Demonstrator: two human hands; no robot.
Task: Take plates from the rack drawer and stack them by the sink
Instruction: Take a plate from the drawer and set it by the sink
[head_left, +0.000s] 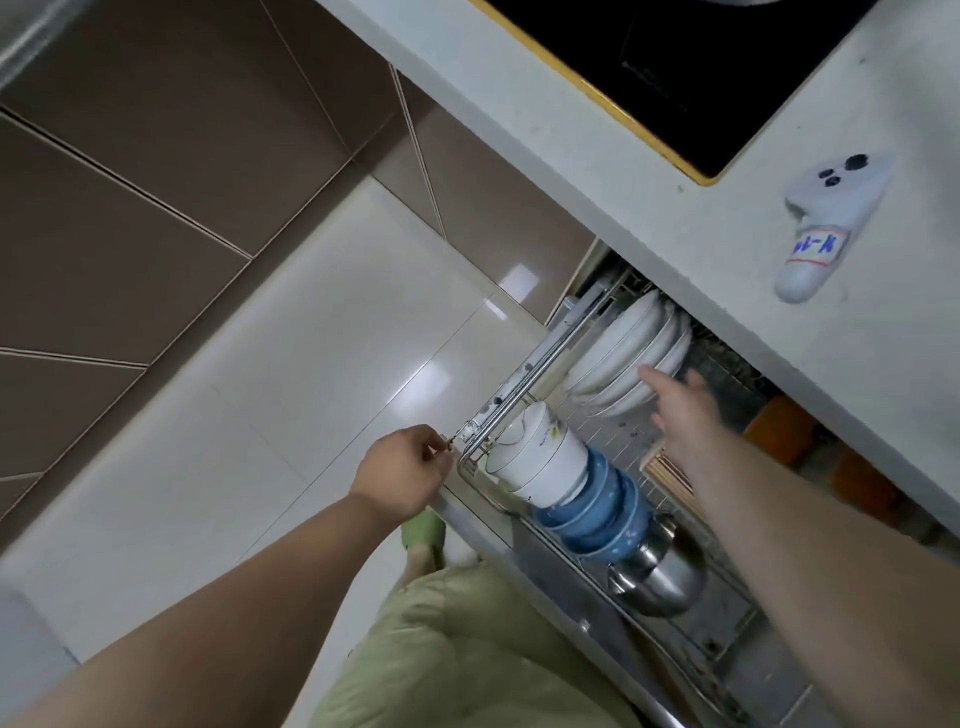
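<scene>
The drawer (524, 374) stands pulled out from under the table (779, 249), its wire rack full of dishes. The plates (623, 353) stand on edge in a row at the drawer's far end, partly under the table's front edge. Nearer along the rack lie stacked white bowls (540, 457), then blue bowls (602, 514), then steel bowls (665, 571), all tipped on their sides and touching one another.

The left hand (400, 473) is at the drawer's outer front corner, its fingers (434, 441) curled narrowly and pinching a small metal piece at the end of the rail. The right hand (680, 410) reaches over the rack toward the plates, fingers spread wide and holding nothing; its fingertips are just beside the nearest plate's rim, and whether they touch it cannot be told because of blur.

On the table above the drawer lies a white controller (826, 228) with a label, beside the corner of a black cooktop (701, 67). Below, on the tiled floor (260, 389), a green slipper (423, 535) shows beneath green trousers (467, 660).
</scene>
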